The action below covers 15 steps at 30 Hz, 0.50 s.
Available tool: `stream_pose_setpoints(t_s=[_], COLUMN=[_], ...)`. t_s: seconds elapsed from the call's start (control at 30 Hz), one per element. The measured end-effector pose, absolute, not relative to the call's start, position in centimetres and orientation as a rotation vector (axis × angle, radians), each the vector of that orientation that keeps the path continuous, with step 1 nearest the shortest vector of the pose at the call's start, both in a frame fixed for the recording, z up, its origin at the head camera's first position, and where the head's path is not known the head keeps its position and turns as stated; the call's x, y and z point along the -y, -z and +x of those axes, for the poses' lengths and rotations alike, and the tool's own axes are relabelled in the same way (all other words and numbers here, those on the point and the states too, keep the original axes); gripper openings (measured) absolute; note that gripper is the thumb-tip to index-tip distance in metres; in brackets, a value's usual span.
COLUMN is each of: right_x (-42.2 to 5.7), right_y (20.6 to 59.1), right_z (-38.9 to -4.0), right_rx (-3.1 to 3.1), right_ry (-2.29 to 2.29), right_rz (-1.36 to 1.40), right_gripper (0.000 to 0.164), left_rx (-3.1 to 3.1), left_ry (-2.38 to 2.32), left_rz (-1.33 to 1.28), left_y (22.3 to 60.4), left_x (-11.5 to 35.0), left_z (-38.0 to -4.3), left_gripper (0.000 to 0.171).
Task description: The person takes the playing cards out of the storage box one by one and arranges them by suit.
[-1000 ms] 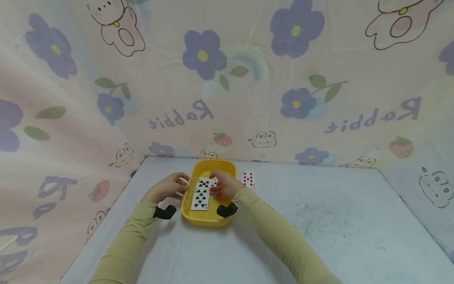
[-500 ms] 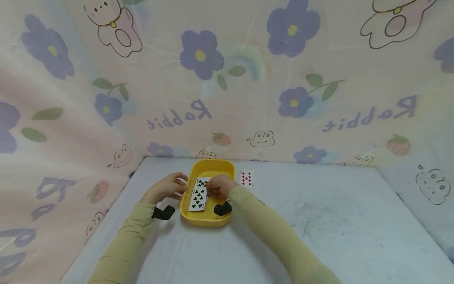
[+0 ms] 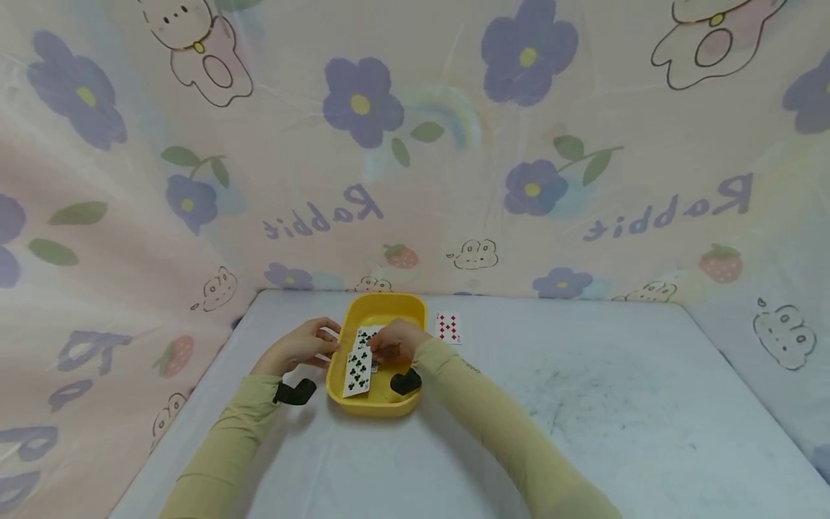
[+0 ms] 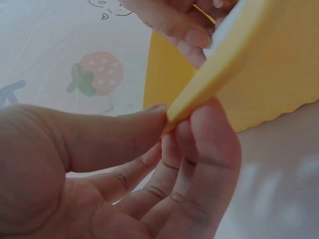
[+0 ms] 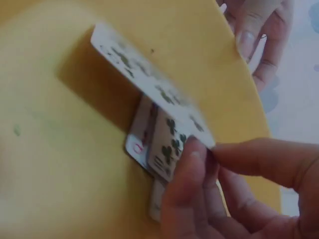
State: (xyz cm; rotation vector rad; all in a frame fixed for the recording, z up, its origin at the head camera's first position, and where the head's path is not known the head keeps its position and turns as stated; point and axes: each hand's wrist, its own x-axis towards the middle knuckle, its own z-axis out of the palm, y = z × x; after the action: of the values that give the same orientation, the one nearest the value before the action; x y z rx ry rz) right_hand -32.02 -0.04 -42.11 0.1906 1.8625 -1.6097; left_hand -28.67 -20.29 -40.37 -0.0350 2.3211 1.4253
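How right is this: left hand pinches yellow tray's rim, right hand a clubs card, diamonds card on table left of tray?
One slip: head view shows the diamonds card right of the yellow tray. Left hand on rim, right hand pinching a clubs card: correct.

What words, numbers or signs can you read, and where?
"Rabbit", twice, mirrored: floral backdrop.
"10": clubs card under the tilted card.
Red "Q": partly covered card.
Too small or blurred: corner marks on the tilted card and diamonds card.
Incomplete: letters at far left.
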Motion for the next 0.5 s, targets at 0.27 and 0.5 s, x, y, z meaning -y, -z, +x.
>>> stream_pose_setpoints(t_s=[0.27, 0.5], right_x=[-2.0, -8.1], right_y=[38.6, 35.0], right_z=[-32.9, -33.8], right_rx=[-2.075, -2.133], right_ry=[1.588, 1.642], right_rz=[0.016, -0.044], right_gripper=[0.015, 0.023], left_rx=[-2.328, -2.326], left_ry=[-1.416, -1.425], left_rz=[-0.067, -0.048], left_y=[40.4, 40.6], left_x=[20.7, 20.6], left_z=[-28.7, -28.5], left_gripper=[0.035, 0.034])
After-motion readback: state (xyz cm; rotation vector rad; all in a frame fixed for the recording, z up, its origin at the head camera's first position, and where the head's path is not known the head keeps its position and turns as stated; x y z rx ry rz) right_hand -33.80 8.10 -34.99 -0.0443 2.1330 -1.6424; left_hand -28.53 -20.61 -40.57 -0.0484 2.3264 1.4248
